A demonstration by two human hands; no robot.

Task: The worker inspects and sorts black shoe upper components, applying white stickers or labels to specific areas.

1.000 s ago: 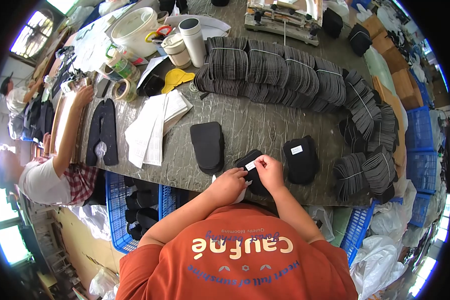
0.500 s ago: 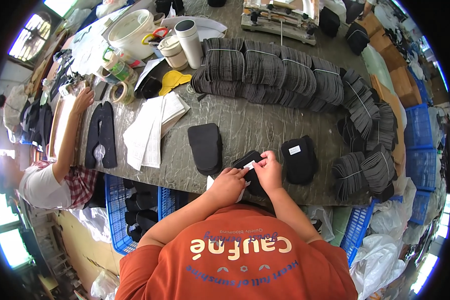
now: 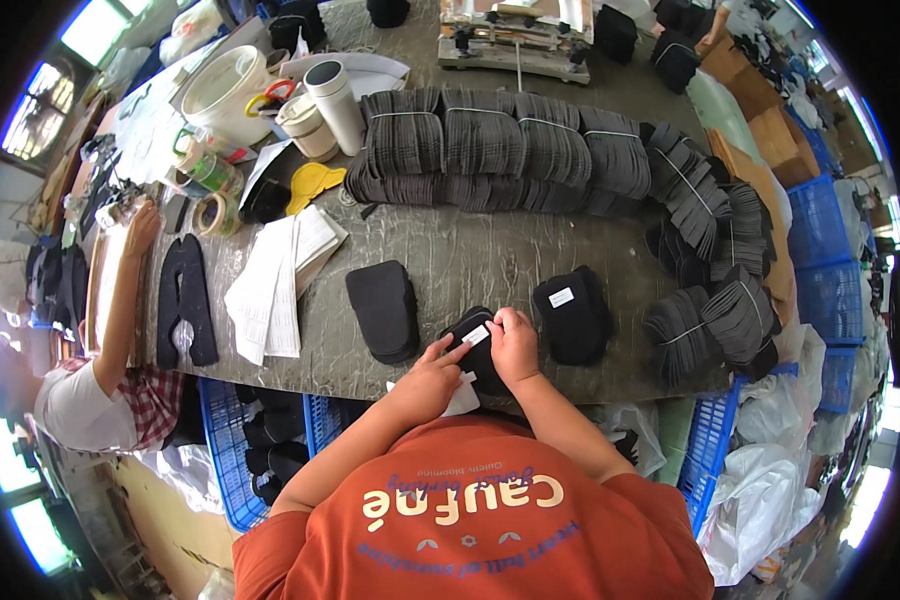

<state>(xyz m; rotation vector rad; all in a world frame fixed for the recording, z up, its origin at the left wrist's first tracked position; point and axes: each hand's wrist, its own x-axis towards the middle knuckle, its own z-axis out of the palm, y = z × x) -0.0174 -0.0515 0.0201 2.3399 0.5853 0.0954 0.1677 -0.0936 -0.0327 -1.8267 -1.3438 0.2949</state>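
Observation:
A black pad (image 3: 457, 326) lies before me at the table's near edge, with a small white label (image 3: 476, 336) on it. The fingertips of my right hand (image 3: 515, 348) are pinched at the label's right end. My left hand (image 3: 425, 387) reaches one finger out to the label's left end, its other fingers curled. White paper (image 3: 462, 402) shows on both sides of the left hand, which seems to grip it; the palm is hidden. Left of the hands is a black pad stack (image 3: 383, 312) without a visible label. To the right, another black stack (image 3: 572, 316) bears a white label.
Long bundles of tied dark pads (image 3: 480, 135) curve across the table and down its right side. Papers (image 3: 270, 290), a yellow cap (image 3: 313, 187), tape (image 3: 211, 214) and a white bottle (image 3: 334, 105) stand left. A co-worker's arm (image 3: 120, 290) reaches in. Blue crates (image 3: 232, 450) sit below.
The view has shifted, so the tabletop things appear further left. My left hand has drawn back slightly from the label, leaving more of it visible. My right fingers stay at its right end.

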